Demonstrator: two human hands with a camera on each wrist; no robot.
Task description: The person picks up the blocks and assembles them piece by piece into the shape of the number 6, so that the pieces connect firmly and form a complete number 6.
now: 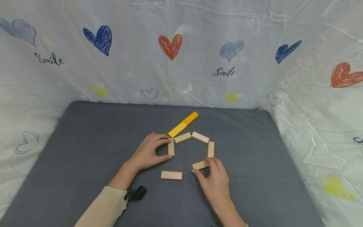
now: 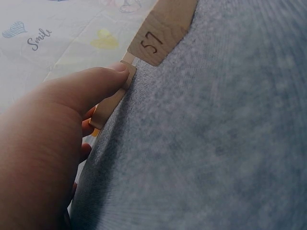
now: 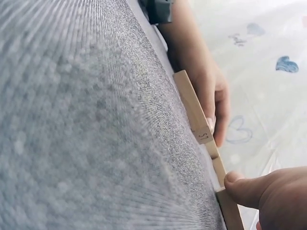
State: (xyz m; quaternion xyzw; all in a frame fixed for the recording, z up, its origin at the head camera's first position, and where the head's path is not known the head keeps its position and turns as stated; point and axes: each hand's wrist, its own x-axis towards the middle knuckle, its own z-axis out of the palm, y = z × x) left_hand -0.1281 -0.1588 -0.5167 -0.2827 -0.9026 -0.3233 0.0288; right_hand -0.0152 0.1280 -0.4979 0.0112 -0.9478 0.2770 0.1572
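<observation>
My left hand point(image 1: 147, 150) pinches a plain wooden block point(image 1: 171, 147) end to end, thumb at its near end and fingers at the far end. That block stands lengthwise at the left of a curved row of blocks on the cloth. Thumb and fingers of my right hand point(image 1: 217, 184) grip another wooden block point(image 1: 199, 165) by its two ends, at the row's lower right. Between the hands and nearer me lies a loose wooden block point(image 1: 171, 175); the left wrist view shows a block end marked 57 point(image 2: 153, 44) just beyond the thumb.
Three more plain blocks, the left one point(image 1: 182, 137), the middle one point(image 1: 200, 137) and the right one point(image 1: 210, 149), form the arch. Two yellow-orange blocks point(image 1: 177, 129) run diagonally behind it. Grey cloth point(image 1: 255, 189) covers the table; a heart-printed white sheet point(image 1: 198, 19) hangs behind.
</observation>
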